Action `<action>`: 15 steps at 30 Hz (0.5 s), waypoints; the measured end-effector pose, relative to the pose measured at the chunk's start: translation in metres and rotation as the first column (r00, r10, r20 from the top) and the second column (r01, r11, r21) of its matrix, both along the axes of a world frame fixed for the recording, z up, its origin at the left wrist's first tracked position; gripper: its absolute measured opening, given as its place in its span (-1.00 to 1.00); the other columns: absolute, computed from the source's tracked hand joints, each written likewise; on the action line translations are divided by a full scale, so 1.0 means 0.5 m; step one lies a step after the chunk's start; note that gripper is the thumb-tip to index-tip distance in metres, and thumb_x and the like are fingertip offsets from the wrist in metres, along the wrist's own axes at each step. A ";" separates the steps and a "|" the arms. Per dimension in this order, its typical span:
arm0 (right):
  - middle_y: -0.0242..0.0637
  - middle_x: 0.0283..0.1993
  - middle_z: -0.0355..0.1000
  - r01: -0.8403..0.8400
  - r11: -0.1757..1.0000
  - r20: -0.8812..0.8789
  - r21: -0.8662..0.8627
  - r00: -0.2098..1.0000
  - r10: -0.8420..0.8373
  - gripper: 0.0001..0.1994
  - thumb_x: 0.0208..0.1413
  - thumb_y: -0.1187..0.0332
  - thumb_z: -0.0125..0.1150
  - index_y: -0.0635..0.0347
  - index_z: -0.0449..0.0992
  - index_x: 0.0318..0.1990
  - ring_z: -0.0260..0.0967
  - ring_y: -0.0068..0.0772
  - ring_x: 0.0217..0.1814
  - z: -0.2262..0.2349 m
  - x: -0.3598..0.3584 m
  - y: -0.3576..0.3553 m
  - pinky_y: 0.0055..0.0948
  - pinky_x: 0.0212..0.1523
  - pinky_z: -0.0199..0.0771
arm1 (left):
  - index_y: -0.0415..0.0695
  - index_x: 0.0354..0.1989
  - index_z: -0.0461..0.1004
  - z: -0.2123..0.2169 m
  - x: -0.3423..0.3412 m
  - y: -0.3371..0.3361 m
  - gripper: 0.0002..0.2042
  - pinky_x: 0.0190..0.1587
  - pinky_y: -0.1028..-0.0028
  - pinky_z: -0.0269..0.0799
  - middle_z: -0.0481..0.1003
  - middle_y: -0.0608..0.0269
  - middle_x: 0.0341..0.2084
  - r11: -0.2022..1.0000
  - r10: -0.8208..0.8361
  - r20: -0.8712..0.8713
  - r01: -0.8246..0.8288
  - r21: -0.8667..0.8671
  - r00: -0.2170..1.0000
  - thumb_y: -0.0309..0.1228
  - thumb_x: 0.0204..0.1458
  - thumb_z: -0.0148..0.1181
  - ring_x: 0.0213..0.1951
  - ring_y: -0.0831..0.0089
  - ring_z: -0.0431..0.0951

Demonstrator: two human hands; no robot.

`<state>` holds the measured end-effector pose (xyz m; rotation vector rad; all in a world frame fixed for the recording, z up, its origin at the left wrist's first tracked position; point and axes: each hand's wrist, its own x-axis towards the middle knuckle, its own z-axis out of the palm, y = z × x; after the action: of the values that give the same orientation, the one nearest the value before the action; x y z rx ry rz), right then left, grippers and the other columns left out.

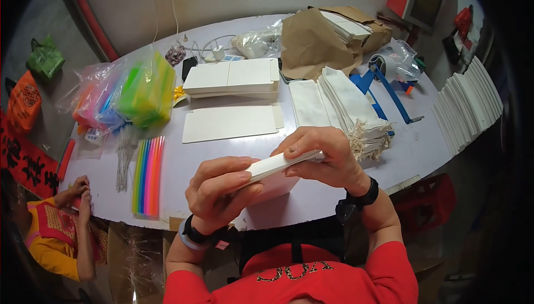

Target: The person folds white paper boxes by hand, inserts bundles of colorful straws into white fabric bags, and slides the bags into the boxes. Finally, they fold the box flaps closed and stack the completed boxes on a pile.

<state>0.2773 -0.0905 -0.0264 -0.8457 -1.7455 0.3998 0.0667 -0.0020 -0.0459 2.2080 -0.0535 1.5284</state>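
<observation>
Both hands grip a slim white carton point(278, 165) above the table's near edge. My left hand point(219, 190) holds its left end, with the thumb below and fingers on top. At the other end my right hand point(328, 154) is curled around the edge, fingertips pinching the upper panel. Whether anything is inside the carton cannot be seen. Just beyond my hands lies a single flat white carton point(231, 123), and behind it a stack of flat cartons point(231, 79). White drawstring cloth pouches point(345, 101) are piled past my right hand.
Coloured straws point(147, 176) and thin wire brushes point(123, 162) lie left, below plastic bags of coloured tubes point(144, 90). Brown paper point(311, 40) and a blue tape dispenser point(392, 93) sit back right. White cartons point(470, 104) line the right side. Another person point(61, 232) sits lower left.
</observation>
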 end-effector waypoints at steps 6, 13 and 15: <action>-0.11 -0.22 0.54 -0.061 0.998 0.001 -0.004 0.998 0.061 -0.72 -0.10 0.61 0.36 0.15 0.48 -0.21 0.54 -0.28 -0.18 0.003 -0.006 0.012 -0.43 -0.28 0.52 | -0.17 -0.16 0.41 -0.016 -0.015 -0.003 -0.66 -0.27 0.41 0.59 0.50 -0.02 -0.20 0.998 0.060 0.028 -0.060 -0.023 0.998 -0.57 -0.13 0.39 -0.22 0.19 0.61; -0.12 -0.24 0.53 -0.064 0.996 -0.063 -0.066 0.996 0.059 -0.74 -0.09 0.64 0.34 0.17 0.48 -0.23 0.52 -0.30 -0.17 -0.010 -0.004 0.022 -0.44 -0.24 0.49 | -0.18 -0.19 0.39 -0.024 0.000 -0.020 -0.68 -0.28 0.39 0.59 0.50 -0.03 -0.22 0.924 -0.070 0.319 0.182 -0.336 0.945 -0.59 -0.11 0.36 -0.24 0.15 0.61; -0.12 -0.24 0.53 -0.066 0.994 -0.071 -0.083 0.996 0.060 -0.74 -0.09 0.64 0.33 0.17 0.47 -0.23 0.52 -0.30 -0.17 -0.009 -0.007 0.032 -0.44 -0.22 0.49 | -0.18 -0.20 0.39 -0.016 -0.030 -0.001 -0.70 -0.27 0.41 0.59 0.49 -0.04 -0.22 0.979 0.031 0.140 -0.002 -0.203 0.990 -0.60 -0.09 0.34 -0.22 0.16 0.61</action>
<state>0.2736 -0.0743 -0.0311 -0.8294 -1.7044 0.5420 0.0517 -0.0025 -0.0539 1.9443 0.0733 1.6221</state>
